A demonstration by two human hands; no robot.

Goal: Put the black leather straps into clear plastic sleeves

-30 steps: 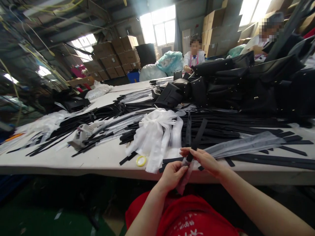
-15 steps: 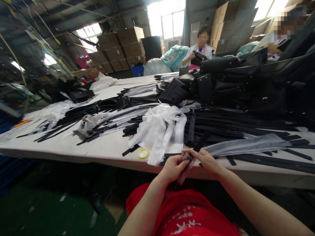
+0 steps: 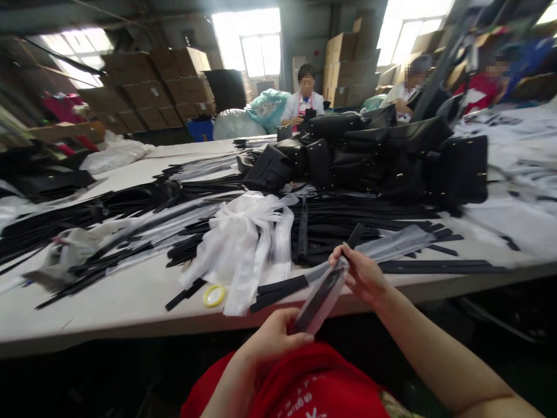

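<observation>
A black strap, partly inside a clear plastic sleeve [image 3: 322,297], slants between my hands at the table's front edge. My left hand [image 3: 281,335] is closed round its lower end, close to my red shirt. Higher up, my right hand [image 3: 357,271] pinches the sleeve's upper end, and a bare black strap end [image 3: 355,235] sticks out above those fingers. Left of my hands lies a heap of white plastic sleeves [image 3: 243,235]. A yellow tape roll [image 3: 214,296] rests beside that heap. Black straps [image 3: 281,290] lie just left of the held sleeve.
Rows of black straps [image 3: 365,212] cover the table [image 3: 130,313] behind my hands. Black bags [image 3: 391,154] are piled beyond them. A grey-white crumpled bag [image 3: 65,255] lies at the left. Across the table a person [image 3: 303,101] handles a black item; other people are farther right.
My left hand has moved down and left, away from my right hand, so a longer stretch of sleeved strap shows between them. The view has turned to the right.
</observation>
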